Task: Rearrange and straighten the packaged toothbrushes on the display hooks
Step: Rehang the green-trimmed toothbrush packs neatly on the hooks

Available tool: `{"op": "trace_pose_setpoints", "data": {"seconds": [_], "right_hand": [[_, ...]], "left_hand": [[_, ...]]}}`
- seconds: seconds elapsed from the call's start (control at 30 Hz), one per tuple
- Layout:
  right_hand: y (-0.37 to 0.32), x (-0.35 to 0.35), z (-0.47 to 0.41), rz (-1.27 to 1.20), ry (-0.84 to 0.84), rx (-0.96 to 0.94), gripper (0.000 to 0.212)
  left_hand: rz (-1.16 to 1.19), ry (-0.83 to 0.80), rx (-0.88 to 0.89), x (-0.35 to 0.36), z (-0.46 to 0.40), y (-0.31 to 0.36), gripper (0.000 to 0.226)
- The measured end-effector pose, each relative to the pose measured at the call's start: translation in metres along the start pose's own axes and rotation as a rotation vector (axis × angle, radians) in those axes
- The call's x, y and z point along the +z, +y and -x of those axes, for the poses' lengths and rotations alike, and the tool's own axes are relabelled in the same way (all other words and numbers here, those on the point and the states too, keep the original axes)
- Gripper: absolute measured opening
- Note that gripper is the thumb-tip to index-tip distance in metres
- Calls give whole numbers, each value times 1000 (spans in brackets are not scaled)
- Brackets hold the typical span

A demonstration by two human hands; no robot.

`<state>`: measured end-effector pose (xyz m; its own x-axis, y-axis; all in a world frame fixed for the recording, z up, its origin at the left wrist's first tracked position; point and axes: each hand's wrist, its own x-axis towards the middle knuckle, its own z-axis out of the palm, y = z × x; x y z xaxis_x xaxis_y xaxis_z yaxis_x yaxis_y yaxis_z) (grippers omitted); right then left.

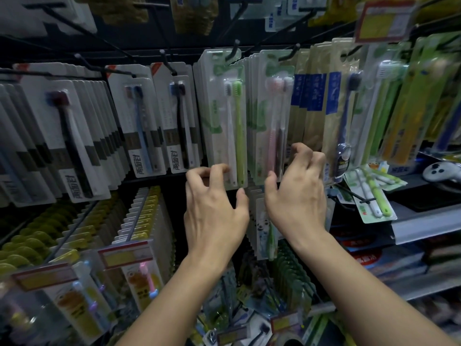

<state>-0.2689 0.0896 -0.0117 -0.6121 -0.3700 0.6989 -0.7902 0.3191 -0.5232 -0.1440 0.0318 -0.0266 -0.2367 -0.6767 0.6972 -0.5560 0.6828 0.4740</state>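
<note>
Left hand (214,208) pinching bottom edge of green-toothbrush pack (225,126); right hand (296,193) gripping pink-toothbrush pack (273,121) edge.

Single head-worn view, facing forward, slightly down, close to toothbrush packs (225,121) on display hooks (233,49).

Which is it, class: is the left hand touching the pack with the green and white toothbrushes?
Touching. The head view shows the left hand with fingertips over the pack's bottom edge.
</note>
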Motion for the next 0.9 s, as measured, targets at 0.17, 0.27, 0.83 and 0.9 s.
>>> {"op": "trace_pose_setpoints", "data": {"seconds": [0.17, 0.27, 0.83, 0.9], "right_hand": [[0, -2, 1, -25, 12, 4, 55], [-2, -2, 2, -35, 22, 0, 56], [-17, 2, 10, -177, 116, -129, 16], [-19, 6, 11, -190, 112, -142, 10]], "left_hand": [[4, -4, 4, -6, 0, -2, 42], [14, -9, 12, -10, 2, -3, 41], [35, 77, 0, -35, -1, -20, 29], [35, 83, -10, -39, -1, -23, 29]]}}
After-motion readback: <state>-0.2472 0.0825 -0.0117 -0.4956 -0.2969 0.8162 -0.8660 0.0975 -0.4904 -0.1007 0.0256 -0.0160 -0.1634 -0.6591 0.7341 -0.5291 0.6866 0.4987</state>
